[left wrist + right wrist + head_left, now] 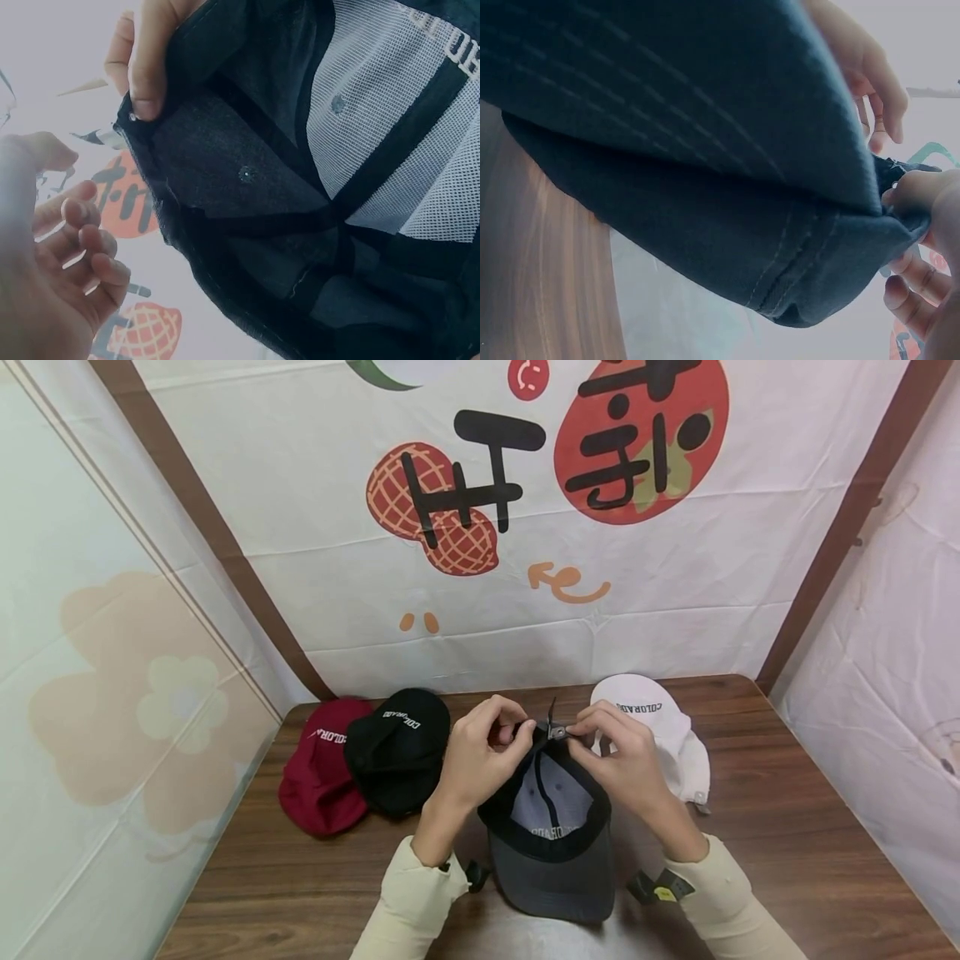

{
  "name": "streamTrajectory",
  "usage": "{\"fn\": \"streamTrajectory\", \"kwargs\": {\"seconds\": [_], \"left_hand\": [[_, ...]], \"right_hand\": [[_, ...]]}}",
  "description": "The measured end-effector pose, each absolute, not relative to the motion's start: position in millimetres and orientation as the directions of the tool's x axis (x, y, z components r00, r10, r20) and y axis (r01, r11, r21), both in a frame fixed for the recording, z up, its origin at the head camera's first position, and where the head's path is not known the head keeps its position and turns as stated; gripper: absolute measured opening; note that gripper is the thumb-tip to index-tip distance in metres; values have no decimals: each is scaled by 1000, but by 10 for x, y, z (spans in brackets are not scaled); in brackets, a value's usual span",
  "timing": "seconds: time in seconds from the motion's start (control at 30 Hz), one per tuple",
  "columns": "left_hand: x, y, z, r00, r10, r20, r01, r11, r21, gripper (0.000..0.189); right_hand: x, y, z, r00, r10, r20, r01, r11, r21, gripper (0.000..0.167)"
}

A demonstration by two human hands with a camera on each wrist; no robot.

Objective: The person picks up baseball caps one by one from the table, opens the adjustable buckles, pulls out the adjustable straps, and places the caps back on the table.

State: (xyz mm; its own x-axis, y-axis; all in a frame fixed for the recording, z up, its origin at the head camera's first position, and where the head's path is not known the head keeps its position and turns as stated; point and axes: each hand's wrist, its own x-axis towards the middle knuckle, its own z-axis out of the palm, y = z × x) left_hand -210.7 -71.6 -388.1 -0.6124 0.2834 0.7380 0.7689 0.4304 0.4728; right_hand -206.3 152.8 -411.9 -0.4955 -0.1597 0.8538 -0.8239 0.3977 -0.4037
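Observation:
A dark grey baseball cap [555, 881] lies inside up on the table, brim toward me, with mesh inside its front. My right hand [626, 752] pinches its back edge beside a small metal buckle [557, 732]; the right wrist view shows the thumb and fingers [922, 195] on that edge. From the buckle a thin dark strap end [552, 708] sticks up. My left hand [483, 747] is close to the other side of the back opening. In the left wrist view its loosely curled fingers [94, 240] stand apart from the cap and hold nothing.
At the left, a black cap [401, 760] overlaps a dark red cap [322, 777]. A white cap [645, 710] lies behind my right hand. The wooden table [810, 860] meets a printed cloth wall [675, 610] at the back, with cloth on both sides.

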Motion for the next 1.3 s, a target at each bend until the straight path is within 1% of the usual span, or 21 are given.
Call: {"fn": "streamTrajectory", "kwargs": {"seconds": [0.1,0.27,0.4,0.5,0.6,0.77,0.9,1.07,1.3], "left_hand": [[-2107,-723,-3899,-619,343,707,772,434,465,14],[-2102,-713,-3923,-624,438,647,774,459,435,30],[-2104,-685,-3948,-615,470,633,777,499,384,37],[-2111,-667,-3971,-607,469,641,778,517,358,34],[-2114,-662,-3984,-606,457,652,776,520,357,28],[-2113,-657,-3986,-579,441,686,792,503,346,18],[-2116,-654,-3984,-554,432,711,806,490,331,11],[-2118,-651,-3975,-548,428,719,812,478,335,2],[-2110,-641,-3971,-539,423,729,816,478,326,4]], "right_hand": [[-2062,1532,-4116,-493,-159,856,-825,397,-401,25],[-2062,1527,-4110,-477,-160,864,-831,402,-384,29],[-2062,1522,-4122,-499,-149,854,-820,401,-409,27],[-2064,1518,-4138,-528,-142,838,-806,395,-441,25],[-2070,1520,-4153,-546,-142,826,-796,393,-459,24],[-2077,1533,-4160,-567,-154,809,-781,412,-469,24],[-2080,1526,-4148,-576,-176,798,-767,453,-454,23],[-2080,1504,-4131,-564,-204,800,-769,481,-420,21],[-2079,1458,-4122,-506,-210,836,-795,490,-358,16]]}}
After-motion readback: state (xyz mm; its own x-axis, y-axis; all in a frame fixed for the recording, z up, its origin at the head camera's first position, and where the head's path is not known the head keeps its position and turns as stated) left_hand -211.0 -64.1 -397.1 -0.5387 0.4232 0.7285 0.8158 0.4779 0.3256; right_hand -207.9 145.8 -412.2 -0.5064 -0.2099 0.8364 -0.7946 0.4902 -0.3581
